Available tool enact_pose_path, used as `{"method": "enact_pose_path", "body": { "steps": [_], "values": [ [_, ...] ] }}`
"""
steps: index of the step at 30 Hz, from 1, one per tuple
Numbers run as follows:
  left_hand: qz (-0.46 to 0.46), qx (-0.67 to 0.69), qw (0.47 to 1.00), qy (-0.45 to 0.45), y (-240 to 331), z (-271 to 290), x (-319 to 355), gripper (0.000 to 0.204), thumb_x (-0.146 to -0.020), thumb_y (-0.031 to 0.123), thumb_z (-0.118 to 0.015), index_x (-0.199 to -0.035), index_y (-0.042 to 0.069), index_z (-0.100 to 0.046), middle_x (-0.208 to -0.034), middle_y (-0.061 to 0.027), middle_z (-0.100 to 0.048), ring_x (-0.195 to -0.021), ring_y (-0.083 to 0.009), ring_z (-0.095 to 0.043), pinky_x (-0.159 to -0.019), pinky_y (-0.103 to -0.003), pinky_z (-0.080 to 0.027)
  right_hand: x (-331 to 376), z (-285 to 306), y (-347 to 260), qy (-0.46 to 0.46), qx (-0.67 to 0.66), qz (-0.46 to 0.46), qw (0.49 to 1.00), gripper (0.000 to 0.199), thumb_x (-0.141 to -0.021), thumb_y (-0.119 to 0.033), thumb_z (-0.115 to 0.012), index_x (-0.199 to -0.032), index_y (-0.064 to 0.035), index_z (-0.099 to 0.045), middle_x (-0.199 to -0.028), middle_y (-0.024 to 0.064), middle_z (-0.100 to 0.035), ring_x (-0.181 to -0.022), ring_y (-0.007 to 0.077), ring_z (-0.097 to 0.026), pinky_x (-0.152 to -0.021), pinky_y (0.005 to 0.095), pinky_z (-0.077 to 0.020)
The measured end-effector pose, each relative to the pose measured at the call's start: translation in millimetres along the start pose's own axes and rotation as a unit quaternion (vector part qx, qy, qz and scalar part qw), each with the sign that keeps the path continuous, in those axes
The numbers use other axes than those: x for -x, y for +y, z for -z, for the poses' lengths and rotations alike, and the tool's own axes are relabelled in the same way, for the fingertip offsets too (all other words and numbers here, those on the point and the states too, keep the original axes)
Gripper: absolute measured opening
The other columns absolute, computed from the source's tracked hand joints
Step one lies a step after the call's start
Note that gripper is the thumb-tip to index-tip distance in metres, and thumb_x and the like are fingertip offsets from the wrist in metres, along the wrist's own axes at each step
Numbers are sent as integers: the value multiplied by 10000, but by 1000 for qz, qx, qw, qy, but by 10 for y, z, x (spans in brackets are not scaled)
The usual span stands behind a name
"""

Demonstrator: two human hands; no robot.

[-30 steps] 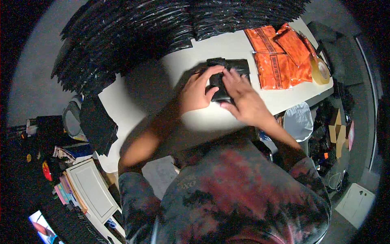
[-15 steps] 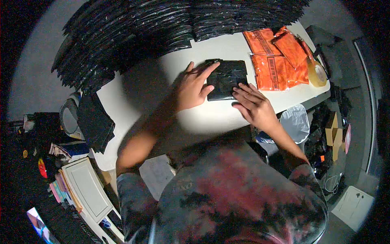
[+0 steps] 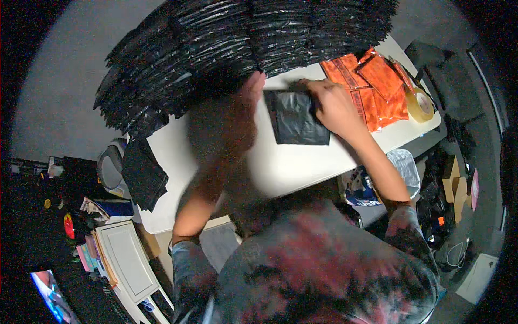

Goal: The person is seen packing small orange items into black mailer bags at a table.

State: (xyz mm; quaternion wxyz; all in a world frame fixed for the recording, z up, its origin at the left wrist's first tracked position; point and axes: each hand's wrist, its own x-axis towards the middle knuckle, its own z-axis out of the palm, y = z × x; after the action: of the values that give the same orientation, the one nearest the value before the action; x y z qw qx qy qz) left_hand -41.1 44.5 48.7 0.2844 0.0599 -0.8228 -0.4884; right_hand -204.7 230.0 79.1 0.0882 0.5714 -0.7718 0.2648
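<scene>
A flat black plastic packet (image 3: 298, 121) lies on the white table (image 3: 280, 167) in front of me. My right hand (image 3: 337, 105) is over its upper right corner, fingers bent and closed on the far edge; the fingertips are partly hidden. My left hand (image 3: 249, 105) is raised in shadow to the left of the packet, apart from it and near the stacked black packets (image 3: 216, 54). Motion blurs its fingers.
Orange packets in clear plastic (image 3: 372, 94) and a roll of clear tape (image 3: 420, 105) lie to the right. Black packets (image 3: 143, 175) rest at the table's left end. A lined bin (image 3: 404, 167) stands below the right edge, a white cabinet (image 3: 127, 262) at lower left.
My left hand has lifted off the packet and moved left and away. My right hand has shifted from the packet's near right side to its far right corner, fingers now bent.
</scene>
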Motion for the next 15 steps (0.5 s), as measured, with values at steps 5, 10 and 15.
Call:
{"method": "enact_pose_path", "body": {
  "steps": [5,10,15],
  "values": [
    [43,-25,999,2,117,-517,4,552,-1078,296,-477,-1557,36,-389,-1514,-275,-495,-1383,-405,-520,-1169,-460,-380,189,-548,-92,-32,18,0,999,532,-944,-185,-552,-1425,39,-523,-1520,251,-486,-1425,477,-416,-1178,595,-340],
    [-5,-197,980,-40,-242,-836,-130,597,-1042,295,-544,-1542,11,-386,-1485,-289,-501,-1409,-471,-432,-1194,-499,-346,364,-772,-213,-124,62,2,990,738,-923,-290,-536,-1562,23,-338,-1598,291,-340,-1503,505,-255,-1203,672,-236],
    [-51,-254,963,-79,-327,-874,-149,628,-991,291,-605,-1508,-16,-424,-1491,-256,-513,-1413,-470,-408,-1201,-511,-322,324,-790,-210,-167,78,-33,982,795,-871,-278,-557,-1578,-2,-321,-1619,273,-296,-1523,497,-190,-1198,700,-213]
  ]
}}
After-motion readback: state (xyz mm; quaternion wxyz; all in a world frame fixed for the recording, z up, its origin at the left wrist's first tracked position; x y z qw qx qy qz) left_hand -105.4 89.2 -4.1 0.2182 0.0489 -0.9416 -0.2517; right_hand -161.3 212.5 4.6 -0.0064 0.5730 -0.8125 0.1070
